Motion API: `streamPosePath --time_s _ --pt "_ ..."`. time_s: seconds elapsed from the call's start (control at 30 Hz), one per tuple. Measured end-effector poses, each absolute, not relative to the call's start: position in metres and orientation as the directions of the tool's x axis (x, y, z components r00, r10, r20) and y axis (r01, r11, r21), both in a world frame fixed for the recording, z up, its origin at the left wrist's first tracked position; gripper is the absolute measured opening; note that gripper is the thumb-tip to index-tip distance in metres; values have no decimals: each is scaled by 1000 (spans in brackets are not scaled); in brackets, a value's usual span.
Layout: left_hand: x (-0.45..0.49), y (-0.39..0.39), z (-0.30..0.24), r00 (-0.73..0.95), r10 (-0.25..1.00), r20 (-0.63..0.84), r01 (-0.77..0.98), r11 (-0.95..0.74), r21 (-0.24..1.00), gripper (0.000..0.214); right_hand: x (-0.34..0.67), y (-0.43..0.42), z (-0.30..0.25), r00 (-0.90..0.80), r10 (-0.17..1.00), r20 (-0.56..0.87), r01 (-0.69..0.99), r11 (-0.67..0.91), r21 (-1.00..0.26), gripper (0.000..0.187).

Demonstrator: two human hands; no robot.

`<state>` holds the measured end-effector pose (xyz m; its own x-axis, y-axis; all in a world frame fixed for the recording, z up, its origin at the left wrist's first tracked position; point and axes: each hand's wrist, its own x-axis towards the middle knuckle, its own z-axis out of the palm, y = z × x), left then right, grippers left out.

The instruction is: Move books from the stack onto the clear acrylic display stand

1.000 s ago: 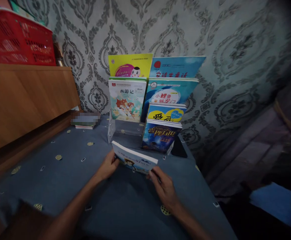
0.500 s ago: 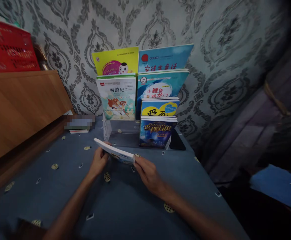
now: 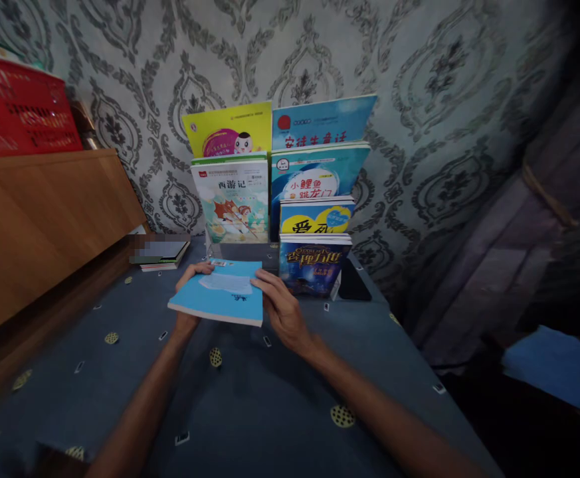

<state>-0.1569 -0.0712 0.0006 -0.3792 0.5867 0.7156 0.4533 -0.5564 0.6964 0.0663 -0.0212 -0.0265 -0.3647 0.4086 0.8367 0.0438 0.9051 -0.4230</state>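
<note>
A light-blue paperback book [image 3: 224, 299] is held above the table, its broad blue face turned up toward me and its white page edge nearest me. My left hand [image 3: 190, 285] is closed round its left side, with part of the fingers hidden beneath. On the right edge, my right hand [image 3: 284, 309] grips with fingers on top. Just beyond is a clear display rack [image 3: 242, 252] bearing several upright books. A white-green book [image 3: 234, 206] stands on its left side, and a dark-blue book [image 3: 312, 265] stands front right.
A small stack of books [image 3: 165, 255] lies at the left by a wooden cabinet [image 3: 50, 226] with a red basket [image 3: 20, 106] on it. A dark flat object [image 3: 354, 282] lies right of the rack. The patterned tablecloth [image 3: 240, 411] ends at a right edge, with a curtain [image 3: 499, 265] beyond.
The book in my hands has turned over from nearly edge-on, so its blue face now shows. Both hands still hold it. The view has shifted slightly.
</note>
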Motion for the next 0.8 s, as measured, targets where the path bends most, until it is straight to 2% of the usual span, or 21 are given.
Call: streamPosePath --time_s 0.1,0.23,0.33,0.5,0.8 --pt "-159 -62 4 -359 533 766 484 -596 641 14 64 -13 -24 -331 403 853 40 909 -414 39" --pt "-162 -48 5 -375 505 778 448 -636 629 9 57 -3 -21 -275 403 873 28 911 -412 37" --pt "-164 -40 5 -367 537 760 423 -631 650 9 52 2 -21 -254 422 870 37 903 -427 36" --pt "-167 -38 4 -386 636 668 418 -525 741 14 51 4 -19 -271 459 846 59 885 -461 34" --pt "-169 -24 26 -411 598 689 502 -483 718 17 38 11 4 -231 523 821 83 851 -519 36"
